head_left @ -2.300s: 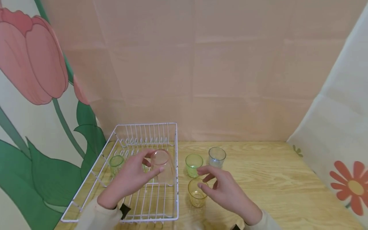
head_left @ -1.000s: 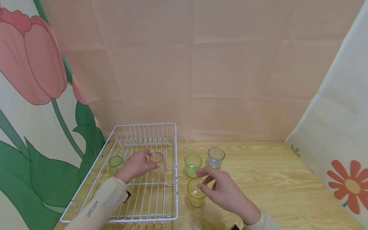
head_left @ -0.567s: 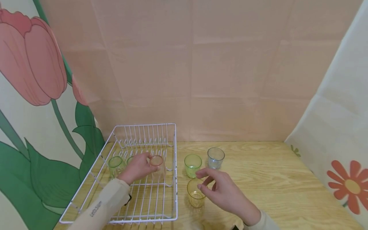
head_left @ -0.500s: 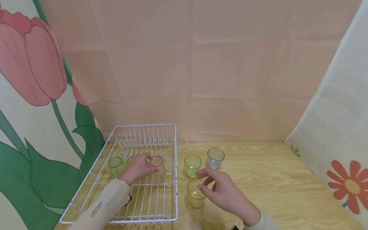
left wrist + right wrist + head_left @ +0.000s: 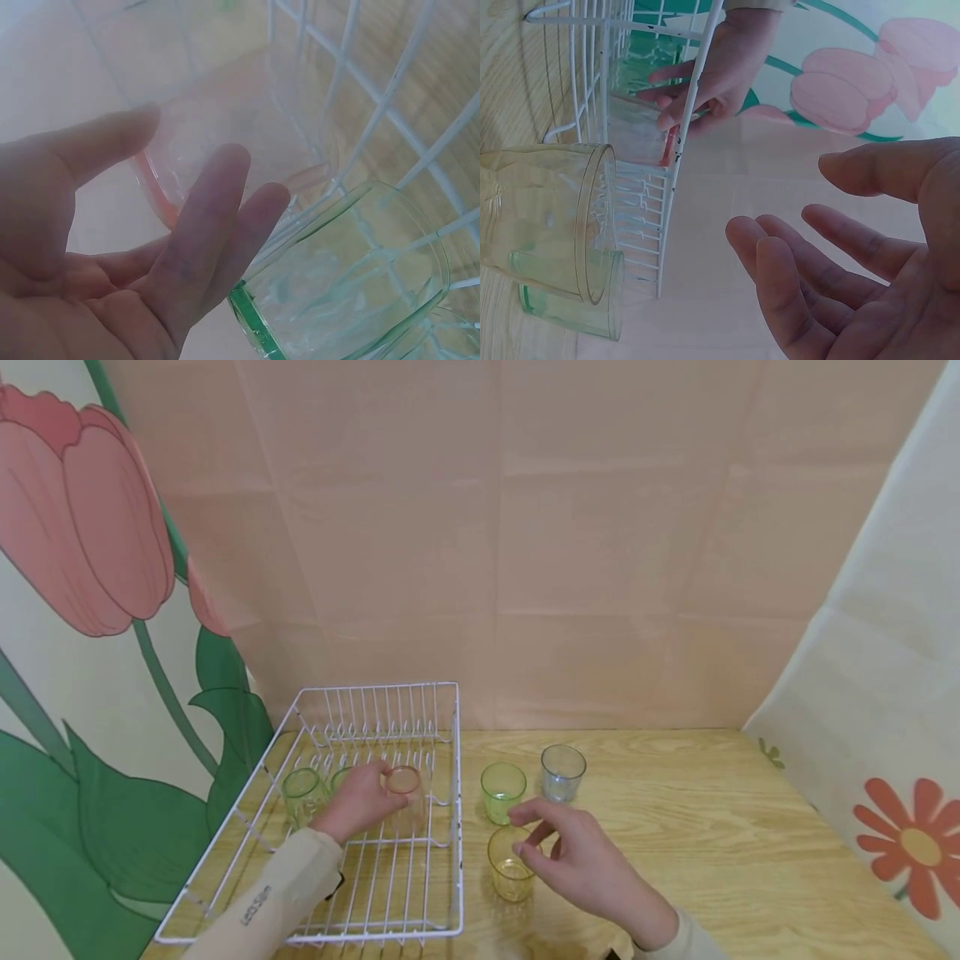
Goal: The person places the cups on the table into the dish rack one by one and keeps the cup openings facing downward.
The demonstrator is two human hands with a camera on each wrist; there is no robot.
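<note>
My left hand (image 5: 360, 802) is inside the white wire dish rack (image 5: 459, 893), holding a pink-tinted glass (image 5: 408, 817) near its rim between thumb and fingers. The glass stands rim up, low among the wires. Beside it are two green glasses; the left one (image 5: 302, 802) shows well, the other (image 5: 341, 775) is partly covered by that hand. A green-rimmed glass (image 5: 345, 277) lies just past the fingertips in the left wrist view. Over the table my right hand (image 5: 585, 864) hovers with loosely bent fingers, holding nothing, next to a yellow glass (image 5: 512, 878).
On the wooden table (image 5: 697, 835), right of the rack, stand a light green glass (image 5: 503, 802) and a bluish clear glass (image 5: 562, 777) behind the yellow one. Upright wire prongs (image 5: 375, 727) line the rack's back. A pinkish cloth (image 5: 600, 568) closes off the far side.
My left hand has carried the pink glass leftward and down into the rack, then shifted it slightly left. The right hand has stayed almost still.
</note>
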